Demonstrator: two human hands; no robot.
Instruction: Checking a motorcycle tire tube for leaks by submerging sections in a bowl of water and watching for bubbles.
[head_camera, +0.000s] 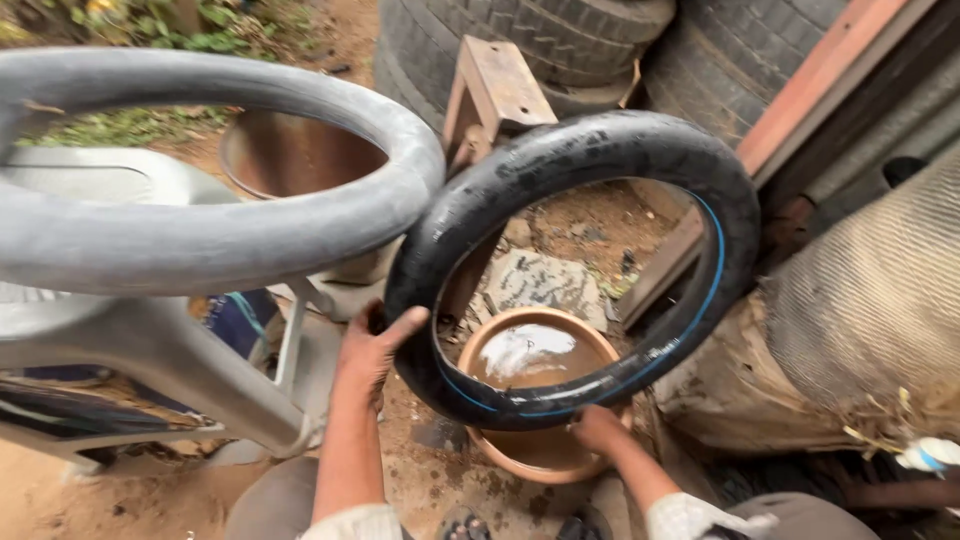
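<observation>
A: What is at the centre of the view?
B: A wet black inner tube (600, 150) with a thin blue line along its inner face. It is held upright and slightly tilted, above a round clay-coloured basin (480, 345) of muddy water that sits on the dirt ground (130, 505).

A: How do the hands meet it?
B: The left hand (372, 352) takes the tube's lower left curve; the thumb lies over the rubber toward the inside of the ring and the fingers go behind, so the grip is pinching the tube. The right hand (598, 428) is at the tube's lowest arc, just over the basin's near rim. Its fingers are under the rubber, hidden, so whether that grip is pressed together cannot be told.

A: What lies beside the tube?
B: A second, grey and dry inner tube (200, 240) fills the upper left and touches or just overlaps the black one at its upper left edge. Under it stands a grey plastic chair (150, 350).

A: And farther out?
B: Behind the tubes is a rusty metal stand (495, 85), with stacked tyres (540, 40) behind it. A flat stone (540, 280) shows through the ring, beyond the basin. A coarse woven sack (880, 300) is at the right, and a large rusty bowl (290, 155) shows through the grey tube.
</observation>
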